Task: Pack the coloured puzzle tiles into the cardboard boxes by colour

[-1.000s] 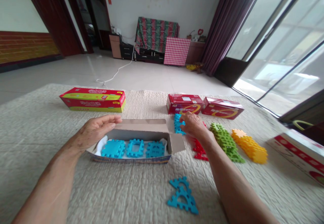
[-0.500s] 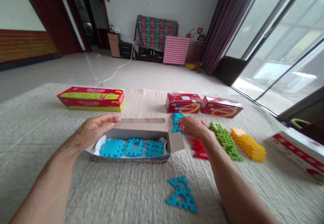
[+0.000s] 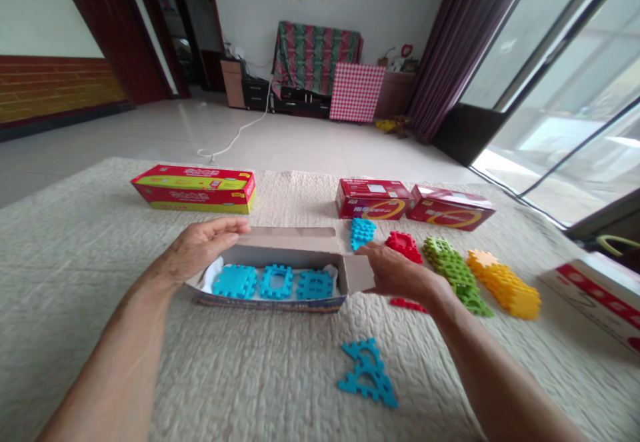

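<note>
An open cardboard box (image 3: 270, 304) lies on the quilted cover, its back lid and right end flap (image 3: 358, 275) standing out. Inside, on white lining, sit a solid blue tile (image 3: 235, 282), a blue frame tile (image 3: 276, 283) and a blue window tile (image 3: 315, 285). My left hand (image 3: 203, 245) is open at the box's left end, fingers stretched along the raised lid. Behind the end flap is my right hand (image 3: 393, 270), whose lower fingers are hidden by it. Joined blue arch pieces (image 3: 367, 372) lie in front of the box.
Rows of blue (image 3: 362, 232), red (image 3: 404, 245), green (image 3: 453, 272) and yellow interlocking tiles (image 3: 505, 285) lie to the right. A red-and-yellow box (image 3: 197, 190) and two dark red boxes (image 3: 375, 199) stand behind. A white-and-red box (image 3: 595, 295) is at far right.
My right hand has come down from beside the blue row to behind the end flap. The view has shifted slightly left; my left hand stays at the box.
</note>
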### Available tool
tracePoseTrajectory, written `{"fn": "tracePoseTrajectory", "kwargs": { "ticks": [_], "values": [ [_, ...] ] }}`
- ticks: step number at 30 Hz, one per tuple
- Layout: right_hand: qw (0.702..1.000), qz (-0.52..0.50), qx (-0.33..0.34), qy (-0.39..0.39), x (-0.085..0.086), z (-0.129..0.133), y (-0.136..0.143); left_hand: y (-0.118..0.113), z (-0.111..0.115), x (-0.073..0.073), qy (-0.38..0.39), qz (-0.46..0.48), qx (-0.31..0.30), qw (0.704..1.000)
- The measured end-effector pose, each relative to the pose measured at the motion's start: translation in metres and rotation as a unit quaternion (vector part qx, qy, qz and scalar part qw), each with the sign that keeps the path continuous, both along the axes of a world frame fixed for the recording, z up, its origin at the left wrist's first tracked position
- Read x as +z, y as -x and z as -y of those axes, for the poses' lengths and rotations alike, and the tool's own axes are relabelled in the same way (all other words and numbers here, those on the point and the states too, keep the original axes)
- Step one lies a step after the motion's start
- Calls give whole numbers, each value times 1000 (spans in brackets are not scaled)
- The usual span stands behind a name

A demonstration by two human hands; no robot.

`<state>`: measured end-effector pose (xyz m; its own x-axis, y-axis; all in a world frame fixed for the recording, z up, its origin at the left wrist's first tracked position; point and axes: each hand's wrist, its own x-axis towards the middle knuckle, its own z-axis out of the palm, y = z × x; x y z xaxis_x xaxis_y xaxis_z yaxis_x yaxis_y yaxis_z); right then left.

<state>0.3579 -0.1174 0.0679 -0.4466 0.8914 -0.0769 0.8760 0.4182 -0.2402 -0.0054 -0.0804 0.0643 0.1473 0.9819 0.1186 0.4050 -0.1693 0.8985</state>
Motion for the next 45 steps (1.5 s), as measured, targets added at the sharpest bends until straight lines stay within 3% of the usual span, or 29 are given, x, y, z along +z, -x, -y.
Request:
{"fn": "tracePoseTrajectory", "kwargs": {
  "ticks": [6, 10, 14, 16, 19, 22, 26, 30, 40, 45],
  "values": [
    [999, -22, -1, -24, -9, 8, 5, -2, 2, 1, -5, 3, -2, 1000],
    [1000, -2, -11, -19, -14, 2, -6, -2, 1, 0, -10, 8, -9, 1000],
    [991, 17, -90, -94, 4, -6, -30, -3, 2, 0, -13, 19, -4, 1000],
    [986, -16, -81, -143, 20, -5, -33, -3, 2, 0, -12, 19, -2, 1000],
    [982, -71, -33, -169, 44, 3, -10, -2, 1, 0, -11, 9, -5, 1000],
    [982, -112, 22, -148, 58, 15, 33, -2, 1, 0, -14, 3, -11, 1000],
    [989, -104, 84, -58, 57, 19, 84, -2, 2, 0, -12, 8, -13, 1000],
    [991, -87, 100, -29, 48, 14, 111, -2, 1, -1, -14, 19, -14, 1000],
    [989, -87, 95, -67, 37, 12, 123, -2, -1, -5, -12, 29, -16, 999],
    [981, -138, 80, -109, 48, 5, 95, -2, -1, -4, -11, 26, -15, 999]
  ]
}}
